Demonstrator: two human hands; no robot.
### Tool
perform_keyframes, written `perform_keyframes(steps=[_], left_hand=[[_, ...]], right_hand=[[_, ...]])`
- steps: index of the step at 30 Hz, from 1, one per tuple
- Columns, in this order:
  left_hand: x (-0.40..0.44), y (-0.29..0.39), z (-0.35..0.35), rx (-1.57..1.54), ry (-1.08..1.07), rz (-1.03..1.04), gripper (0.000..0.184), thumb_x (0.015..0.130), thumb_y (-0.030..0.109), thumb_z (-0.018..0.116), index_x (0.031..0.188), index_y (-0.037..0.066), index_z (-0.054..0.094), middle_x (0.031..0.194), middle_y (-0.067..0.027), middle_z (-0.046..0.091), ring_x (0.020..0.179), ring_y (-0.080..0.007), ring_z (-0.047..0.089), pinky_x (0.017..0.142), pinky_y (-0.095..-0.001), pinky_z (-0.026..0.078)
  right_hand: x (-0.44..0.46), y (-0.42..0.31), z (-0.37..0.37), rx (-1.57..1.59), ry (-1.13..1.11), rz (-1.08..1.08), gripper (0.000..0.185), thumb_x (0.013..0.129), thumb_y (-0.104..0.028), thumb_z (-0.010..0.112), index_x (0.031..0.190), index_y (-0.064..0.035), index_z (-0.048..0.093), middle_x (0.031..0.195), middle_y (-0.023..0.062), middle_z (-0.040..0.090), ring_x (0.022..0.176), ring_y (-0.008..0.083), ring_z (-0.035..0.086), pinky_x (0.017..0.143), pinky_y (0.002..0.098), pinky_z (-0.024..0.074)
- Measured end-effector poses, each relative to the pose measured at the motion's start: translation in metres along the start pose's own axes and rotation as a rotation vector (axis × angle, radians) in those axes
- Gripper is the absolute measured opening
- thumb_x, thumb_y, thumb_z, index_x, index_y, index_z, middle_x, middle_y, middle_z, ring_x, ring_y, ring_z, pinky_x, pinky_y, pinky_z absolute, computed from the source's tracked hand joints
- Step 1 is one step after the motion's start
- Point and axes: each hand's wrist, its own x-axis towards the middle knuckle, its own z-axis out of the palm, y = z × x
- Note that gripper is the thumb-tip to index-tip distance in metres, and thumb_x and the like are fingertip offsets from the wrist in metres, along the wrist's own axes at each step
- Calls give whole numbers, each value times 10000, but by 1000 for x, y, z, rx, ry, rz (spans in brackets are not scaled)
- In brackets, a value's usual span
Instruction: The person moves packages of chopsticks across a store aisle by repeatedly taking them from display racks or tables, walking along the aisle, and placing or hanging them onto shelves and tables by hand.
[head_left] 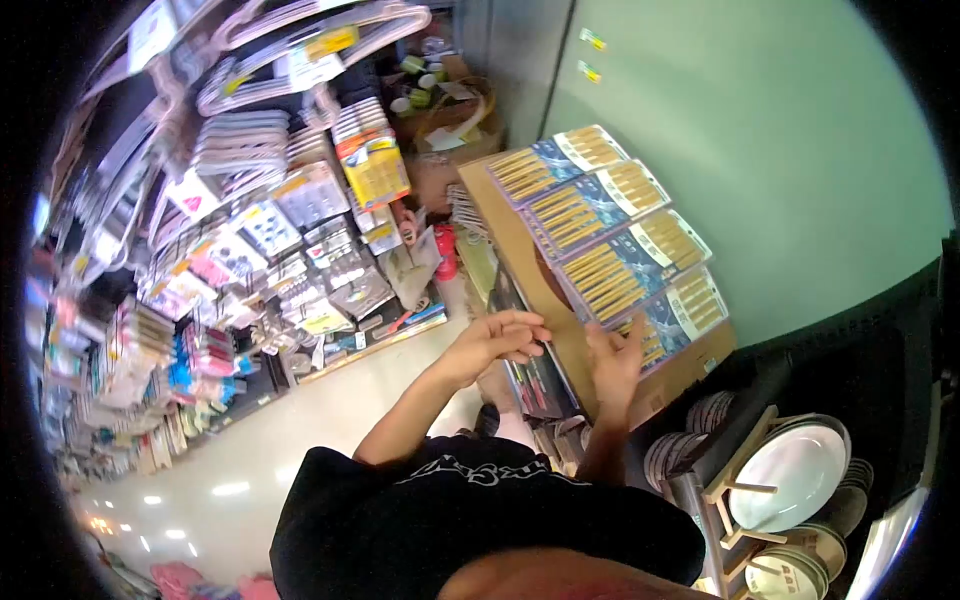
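Several flat packs of gold-coloured sticks (605, 275) on blue printed cards lie overlapping in a slanted row on a cardboard box (520, 230). At the nearest pack (685, 315), my right hand (614, 365) has its fingers apart, with fingertips over the pack's lower left corner. Whether they press on it I cannot tell. My left hand (495, 345) hovers beside the box's left edge, fingers loosely bent and apart, holding nothing. Below it, dark flat packages (540, 385) stand against the box's side.
Shelves of packaged goods (300, 250) and hangers (250, 150) fill the left side. A green panel (760, 170) rises behind the box. At lower right, a white plate (790, 475) leans on a wooden stand (735, 500), near stacked bowls (675, 455).
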Motion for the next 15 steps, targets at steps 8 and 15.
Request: perform_keyframes(steps=[8, 15], left_hand=[[-154, -49, -38, 77, 187, -5, 373, 971, 224, 558, 1274, 8, 528, 1211, -113, 624, 1049, -183, 617, 890, -297, 495], [-381, -77, -53, -25, 543, 112, 419, 953, 279, 589, 1276, 18, 530, 1200, -88, 633, 1041, -163, 604, 877, -292, 483]], right_hand=[[-44, -17, 40, 266, -103, -179, 668, 880, -138, 681, 1422, 13, 320, 762, 25, 605, 523, 47, 435, 460, 183, 312], [-239, 29, 189, 112, -855, -86, 670, 859, -105, 700, 1399, 2, 318, 1030, 90, 579, 617, 92, 555, 532, 208, 441]])
